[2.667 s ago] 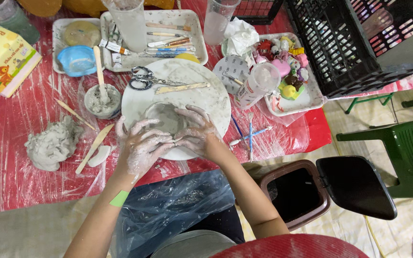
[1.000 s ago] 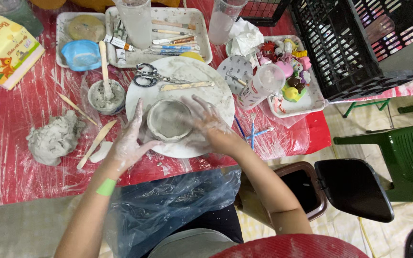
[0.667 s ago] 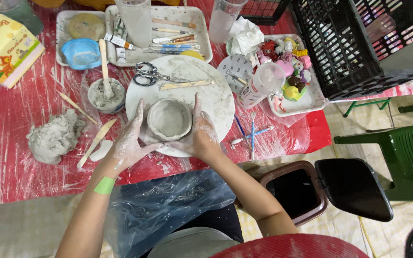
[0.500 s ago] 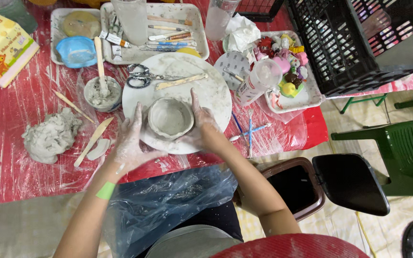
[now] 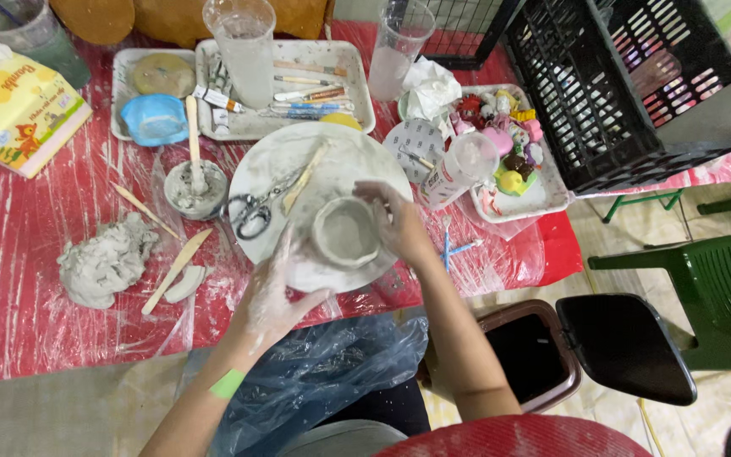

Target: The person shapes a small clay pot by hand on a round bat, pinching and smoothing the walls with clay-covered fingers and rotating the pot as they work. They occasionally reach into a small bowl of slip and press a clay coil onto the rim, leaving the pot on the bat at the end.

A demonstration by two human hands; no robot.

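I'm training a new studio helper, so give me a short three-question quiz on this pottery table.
1. True or false: both hands, the left hand and the right hand, touch the grey clay bowl.
2. What does the bowl sit on? A) the white round plate B) the black crate C) the green chair
3. Fill in: the scissors lie on the plate to the ______ of the bowl, as the camera sees it.

Key: 1 true; 2 A; 3 left
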